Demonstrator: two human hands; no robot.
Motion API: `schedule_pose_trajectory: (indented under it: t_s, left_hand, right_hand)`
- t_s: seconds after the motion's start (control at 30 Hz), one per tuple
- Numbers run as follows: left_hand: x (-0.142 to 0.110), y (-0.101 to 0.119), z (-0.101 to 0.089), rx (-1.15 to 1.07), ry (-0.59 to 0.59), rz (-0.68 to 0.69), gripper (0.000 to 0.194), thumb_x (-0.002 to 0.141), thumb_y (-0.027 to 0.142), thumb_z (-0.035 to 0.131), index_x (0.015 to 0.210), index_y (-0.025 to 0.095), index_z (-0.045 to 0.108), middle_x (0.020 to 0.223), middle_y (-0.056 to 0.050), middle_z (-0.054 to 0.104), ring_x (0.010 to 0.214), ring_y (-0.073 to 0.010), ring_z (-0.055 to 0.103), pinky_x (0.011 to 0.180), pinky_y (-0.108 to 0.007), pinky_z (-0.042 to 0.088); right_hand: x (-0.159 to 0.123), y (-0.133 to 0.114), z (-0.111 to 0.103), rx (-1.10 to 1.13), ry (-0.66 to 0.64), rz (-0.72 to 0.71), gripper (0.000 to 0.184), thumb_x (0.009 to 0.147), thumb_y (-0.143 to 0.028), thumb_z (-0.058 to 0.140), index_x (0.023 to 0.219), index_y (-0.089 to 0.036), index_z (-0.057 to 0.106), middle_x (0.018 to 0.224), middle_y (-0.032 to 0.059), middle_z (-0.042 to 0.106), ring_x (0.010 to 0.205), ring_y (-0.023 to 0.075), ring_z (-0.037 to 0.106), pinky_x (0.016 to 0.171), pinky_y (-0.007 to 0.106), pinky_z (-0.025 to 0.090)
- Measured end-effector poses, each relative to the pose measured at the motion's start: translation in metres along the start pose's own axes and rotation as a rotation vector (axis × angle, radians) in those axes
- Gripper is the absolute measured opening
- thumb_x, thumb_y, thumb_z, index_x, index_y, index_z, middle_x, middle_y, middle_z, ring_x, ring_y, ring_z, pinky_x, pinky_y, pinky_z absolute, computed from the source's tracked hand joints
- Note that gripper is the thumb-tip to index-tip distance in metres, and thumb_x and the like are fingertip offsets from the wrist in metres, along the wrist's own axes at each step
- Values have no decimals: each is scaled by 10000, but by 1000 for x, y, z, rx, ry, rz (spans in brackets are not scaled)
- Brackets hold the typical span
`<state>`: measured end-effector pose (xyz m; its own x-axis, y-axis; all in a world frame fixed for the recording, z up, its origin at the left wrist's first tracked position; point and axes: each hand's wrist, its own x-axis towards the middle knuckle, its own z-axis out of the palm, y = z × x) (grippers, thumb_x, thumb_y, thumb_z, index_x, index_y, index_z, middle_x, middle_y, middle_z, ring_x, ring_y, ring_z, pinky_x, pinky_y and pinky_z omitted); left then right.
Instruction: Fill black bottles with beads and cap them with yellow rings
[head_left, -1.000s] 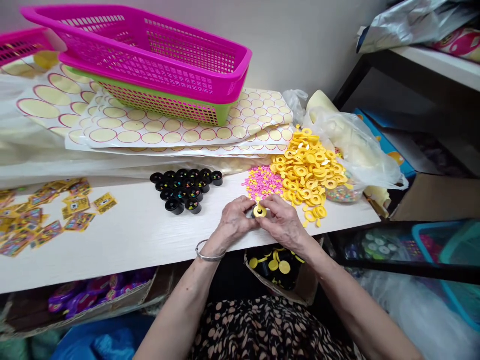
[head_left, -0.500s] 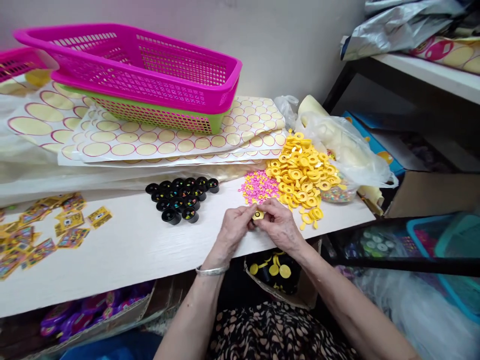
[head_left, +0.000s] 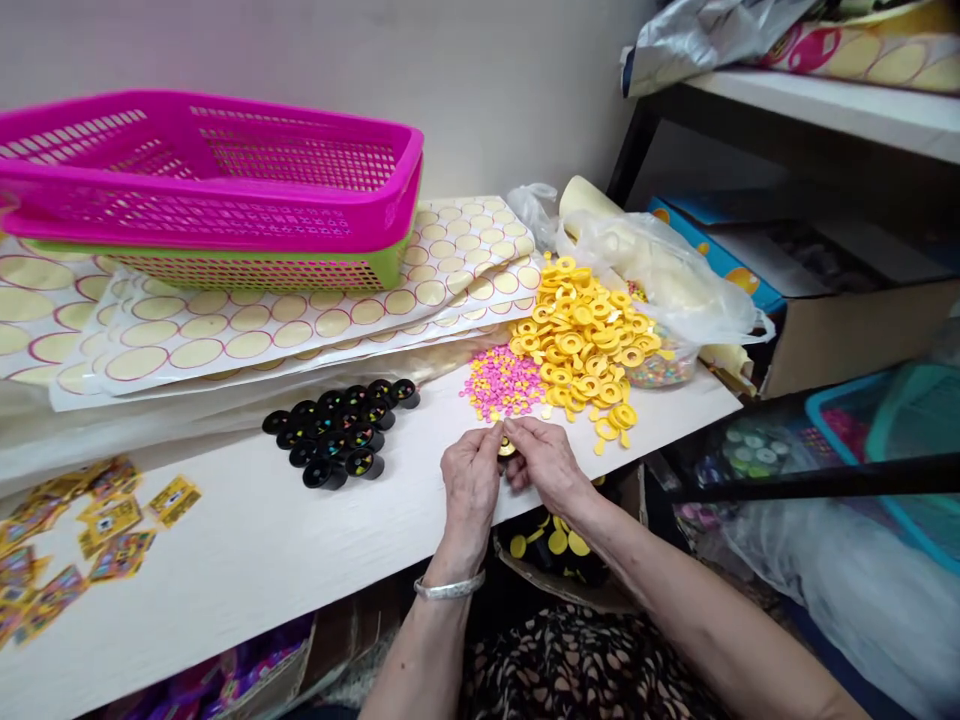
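My left hand (head_left: pixel 471 478) and my right hand (head_left: pixel 546 462) meet at the white table's front edge, fingers pinched together on a small black cup with a yellow ring (head_left: pixel 507 447) on it, mostly hidden by the fingers. A heap of yellow rings (head_left: pixel 581 340) lies just beyond my right hand. Small pink beads (head_left: pixel 501 381) are spread beside it. A cluster of black cups (head_left: pixel 337 430) with coloured bits inside stands to the left of my left hand.
Pink and green baskets (head_left: pixel 217 190) are stacked on sticker sheets (head_left: pixel 315 320) at the back. Yellow printed cards (head_left: pixel 82 530) lie at the left. A plastic bag (head_left: pixel 667 280) sits at the right end. A box with capped pieces (head_left: pixel 551 545) is under the table's edge (head_left: pixel 247 590).
The view has swung right and tilted. My hands stay together on the small piece; the yellow ring, plainly visible before, now sits deeper between my fingers.
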<state>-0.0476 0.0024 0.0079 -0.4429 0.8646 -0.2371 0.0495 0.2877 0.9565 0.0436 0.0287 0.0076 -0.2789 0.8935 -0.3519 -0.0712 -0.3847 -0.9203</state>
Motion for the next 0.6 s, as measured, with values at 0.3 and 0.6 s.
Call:
schedule_pose_trajectory:
  t_s: [0.3,0.6]
  left_hand:
    - [0,3,8,-54,88,18,335,713,448,598,627,125,629,556,14,542,540,-100,460,503,-210,355]
    - [-17,-9,-9,44,-161,376,319,662,328,696,936,172,649,884,-23,596,804,-147,545,730,-251,437]
  right_hand:
    - [4,-12,-1,145,-17,125,245,703,-388,598,728,-161,510,501,-37,537,350,124,537,349,253,479]
    - [-14,-4,-5,322,-68,-18,288,643,-377,678,668,-164,486,597,-36,537,526,89,526,457,199,451]
